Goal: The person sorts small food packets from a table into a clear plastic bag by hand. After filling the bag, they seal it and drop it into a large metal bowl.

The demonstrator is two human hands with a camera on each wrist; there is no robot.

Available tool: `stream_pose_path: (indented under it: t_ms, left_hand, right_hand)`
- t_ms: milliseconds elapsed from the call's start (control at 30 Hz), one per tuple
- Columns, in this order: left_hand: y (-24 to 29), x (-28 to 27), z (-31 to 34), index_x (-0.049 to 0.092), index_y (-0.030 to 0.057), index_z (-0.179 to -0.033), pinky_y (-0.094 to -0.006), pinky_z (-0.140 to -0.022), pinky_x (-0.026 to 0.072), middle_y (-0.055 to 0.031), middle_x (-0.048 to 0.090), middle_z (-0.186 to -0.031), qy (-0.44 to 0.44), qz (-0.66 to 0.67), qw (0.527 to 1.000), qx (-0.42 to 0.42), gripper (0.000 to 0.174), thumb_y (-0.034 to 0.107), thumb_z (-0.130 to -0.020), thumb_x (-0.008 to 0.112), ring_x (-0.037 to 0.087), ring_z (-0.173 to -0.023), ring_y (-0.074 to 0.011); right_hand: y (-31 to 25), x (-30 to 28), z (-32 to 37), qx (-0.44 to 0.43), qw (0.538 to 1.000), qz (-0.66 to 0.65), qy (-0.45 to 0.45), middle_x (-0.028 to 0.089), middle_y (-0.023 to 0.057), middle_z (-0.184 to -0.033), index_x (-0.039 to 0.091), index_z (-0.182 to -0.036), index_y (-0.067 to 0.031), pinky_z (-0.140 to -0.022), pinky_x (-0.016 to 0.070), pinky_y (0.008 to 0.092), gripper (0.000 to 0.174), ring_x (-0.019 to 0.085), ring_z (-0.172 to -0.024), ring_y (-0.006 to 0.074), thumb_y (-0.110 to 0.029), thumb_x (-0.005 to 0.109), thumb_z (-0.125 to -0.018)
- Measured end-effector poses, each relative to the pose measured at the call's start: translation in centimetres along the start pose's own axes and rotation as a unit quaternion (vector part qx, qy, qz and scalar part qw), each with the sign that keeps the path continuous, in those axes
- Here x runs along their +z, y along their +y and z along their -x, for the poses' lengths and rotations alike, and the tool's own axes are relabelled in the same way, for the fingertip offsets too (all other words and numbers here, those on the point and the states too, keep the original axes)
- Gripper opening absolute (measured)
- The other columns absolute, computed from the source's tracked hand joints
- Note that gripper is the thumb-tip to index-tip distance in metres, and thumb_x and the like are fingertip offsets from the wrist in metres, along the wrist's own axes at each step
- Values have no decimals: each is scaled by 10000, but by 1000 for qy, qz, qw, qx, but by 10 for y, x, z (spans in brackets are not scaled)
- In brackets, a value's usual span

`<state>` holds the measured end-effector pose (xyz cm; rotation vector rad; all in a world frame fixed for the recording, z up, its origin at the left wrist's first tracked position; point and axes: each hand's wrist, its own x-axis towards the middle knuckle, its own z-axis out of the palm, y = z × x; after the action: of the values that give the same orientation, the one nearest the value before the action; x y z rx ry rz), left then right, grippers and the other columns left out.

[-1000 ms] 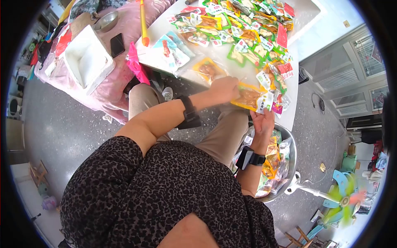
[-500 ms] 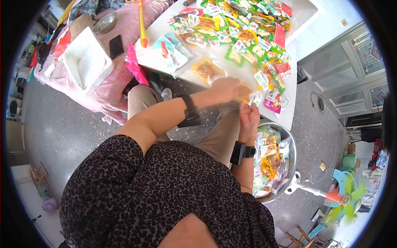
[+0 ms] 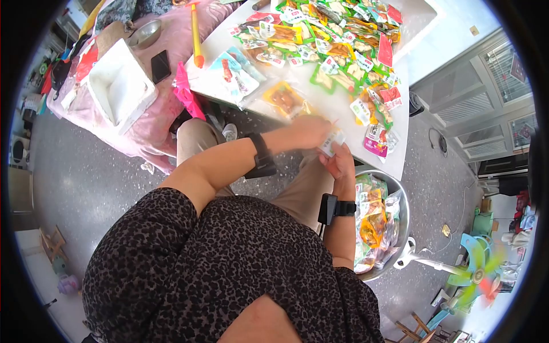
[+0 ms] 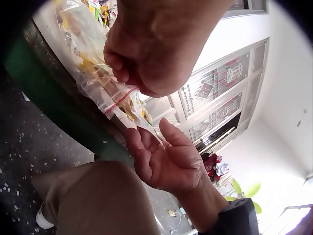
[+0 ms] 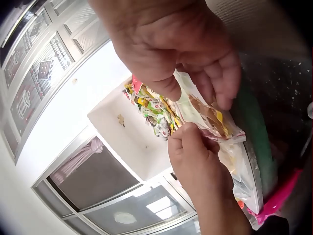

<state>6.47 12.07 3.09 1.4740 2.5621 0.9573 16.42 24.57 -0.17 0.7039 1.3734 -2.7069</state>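
Head view: the packet [image 3: 331, 143] juts from the right hand [image 3: 339, 162].

No legible text, the packets' [image 3: 340, 48] print too small and blurred.

- Dark speckled floor [image 3: 426, 191] spreads around the worktop [image 3: 394, 160].
- Pale panelled doors [image 3: 463, 94], with patterned glass, stand beyond the worktop's right edge.
- A white wall [image 3: 443, 48] rises off its far right corner.
- Pink cloth [image 3: 163, 128] drapes furniture beyond the left edge.
- A standing fan [image 3: 477, 276], blades blurred, is out past the near right corner.
- Bright light reflects in glass panes [image 5: 139, 208].
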Motion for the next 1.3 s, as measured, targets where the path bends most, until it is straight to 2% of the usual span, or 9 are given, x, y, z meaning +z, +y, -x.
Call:
stream_pose_path:
  t_ms: [300,433,500,600,700,867,1033,1133,1300]
  left_hand:
    - [1,-1,-3,520,44,-713,-406,-542,416,-119,532,-656,77,-47,995,41,112,149,-703,484,535,-620,-299]
    - [-1,1,-2,523,37,-708,-406,-543,416,-118,531,-648,68,-58,996,23,111,138,-703,477,534,-616,-296]
    - [0,-4,0,525,38,-707,-403,-546,419,-119,529,-646,56,-56,997,10,110,135,-705,471,534,-623,-296]
    - [-2,-1,1,525,41,-708,-398,-549,424,-120,525,-643,39,-55,998,3,110,133,-707,465,534,-636,-297]
    - [-10,7,-3,526,45,-717,-395,-553,427,-120,527,-658,37,-55,998,7,109,133,-709,462,534,-649,-296]
    - [-8,-10,-8,532,54,-745,-392,-564,432,-113,533,-690,74,-89,993,10,118,142,-714,459,538,-658,-290]
    - [-5,-16,-8,555,52,-767,-402,-617,432,-131,550,-718,56,-22,998,0,157,149,-727,438,550,-694,-304]
    - [-10,-16,-10,549,56,-780,-394,-614,435,-119,550,-723,32,-39,999,-11,162,166,-736,438,548,-705,-294]
    - [-15,-17,-8,537,56,-800,-394,-652,421,-120,543,-751,-2,4,999,-48,182,204,-745,447,528,-764,-286]
  right_hand:
    - [4,49,-14,-132,974,-176,50,560,84,-834,423,-1026,-50,-508,483,281,214,568,-666,165,-94,411,-818]
    - [29,12,-43,-143,981,-8,-132,537,59,-912,459,-975,-17,-542,457,255,176,547,-751,156,-84,378,-834]
    - [20,23,-42,-52,976,205,53,542,57,-863,464,-938,-7,-512,438,244,171,541,-726,148,-115,372,-843]
    - [8,43,-30,-62,990,96,85,485,27,-531,466,-688,-40,-319,298,209,88,416,-379,99,-62,451,-772]
    - [16,37,-57,-135,990,24,24,512,39,-583,498,-751,-22,-341,321,219,57,457,-435,109,-59,458,-768]
    - [4,46,-62,-234,878,416,-20,546,61,-740,489,-909,-11,-464,413,240,144,527,-602,133,-51,447,-778]
    - [22,34,-85,-270,940,180,-101,531,87,-873,462,-953,-7,-610,456,264,166,534,-743,143,-41,438,-793]
    - [27,33,-90,-350,876,326,-57,525,89,-881,457,-951,-6,-625,456,270,161,532,-763,149,-41,440,-795]
    - [19,35,-76,-250,939,236,-16,537,56,-744,494,-868,-12,-541,434,242,120,529,-624,136,-73,496,-764]
